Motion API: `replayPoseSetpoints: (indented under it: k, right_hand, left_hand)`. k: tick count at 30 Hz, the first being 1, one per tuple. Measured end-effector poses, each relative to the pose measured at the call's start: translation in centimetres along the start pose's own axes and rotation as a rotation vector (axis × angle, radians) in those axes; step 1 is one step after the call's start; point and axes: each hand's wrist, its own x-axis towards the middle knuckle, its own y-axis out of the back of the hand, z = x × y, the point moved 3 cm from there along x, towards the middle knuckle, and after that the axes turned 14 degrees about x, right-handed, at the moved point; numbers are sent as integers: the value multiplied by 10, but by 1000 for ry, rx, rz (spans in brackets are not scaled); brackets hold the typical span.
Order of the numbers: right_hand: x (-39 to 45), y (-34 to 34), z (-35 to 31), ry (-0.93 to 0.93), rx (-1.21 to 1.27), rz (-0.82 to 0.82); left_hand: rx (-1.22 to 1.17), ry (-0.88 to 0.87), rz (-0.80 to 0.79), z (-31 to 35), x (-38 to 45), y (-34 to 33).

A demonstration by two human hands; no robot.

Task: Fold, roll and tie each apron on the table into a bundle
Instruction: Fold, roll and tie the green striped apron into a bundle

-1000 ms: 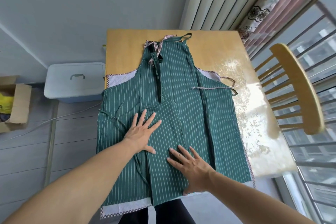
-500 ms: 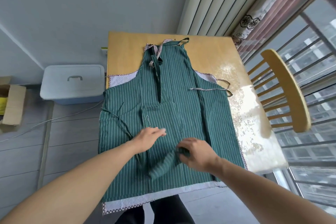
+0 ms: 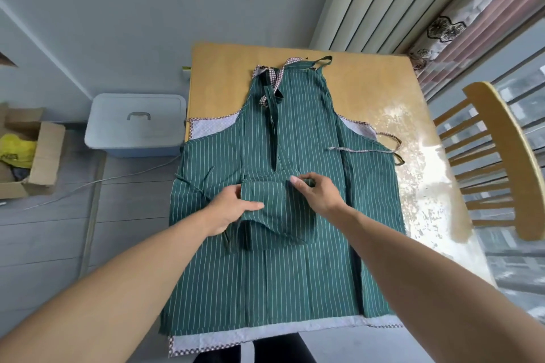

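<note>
Both hands, flat on the apron (image 3: 295, 274) a second ago, now pinch its pocket flap (image 3: 274, 203), left hand (image 3: 233, 209) and right hand (image 3: 318, 194) fingers closed on cloth; apron lies spread on table (image 3: 224, 74), folding barely begun.

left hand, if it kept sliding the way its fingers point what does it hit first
The left hand points right across the green apron, so it would probably first meet the right hand holding the same raised fold; depth is unclear.
</note>
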Motion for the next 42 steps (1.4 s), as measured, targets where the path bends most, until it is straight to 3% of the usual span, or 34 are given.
replayPoseSetpoints:
  k: [5, 11, 16, 19, 22, 23, 25, 27, 36, 42]
  right_hand:
    - [20, -6, 12, -153, 1, -99]
    - [40, -8, 23, -75, -53, 57]
    - [46, -9, 20, -72, -252, 148]
    - [40, -12, 11, 226, -608, 213]
    - [15, -28, 11, 730, -886, 30]
    - [7, -34, 18, 775, -927, -109]
    - [-2, -42, 38, 652, -997, -405]
    - [-6, -48, 60, 546, -1097, -562]
    - [-14, -52, 59, 450, -1133, -508]
    - [-14, -48, 31, 393, -942, -465]
  left_hand:
    - [205, -1, 147, -4, 16, 5]
    - [260, 17, 251, 2, 29, 0]
    - [560, -36, 412, 5, 37, 3]
    - [730, -114, 527, 12, 37, 9]
    - [616, -79, 565, 8, 32, 21]
    - [573, -49, 533, 5, 31, 24]
    - [493, 10, 390, -3, 27, 22]
    - [407, 66, 252, -11, 22, 17]
    - [295, 147, 83, -28, 3, 14]
    - [398, 256, -347, -48, -21, 13]
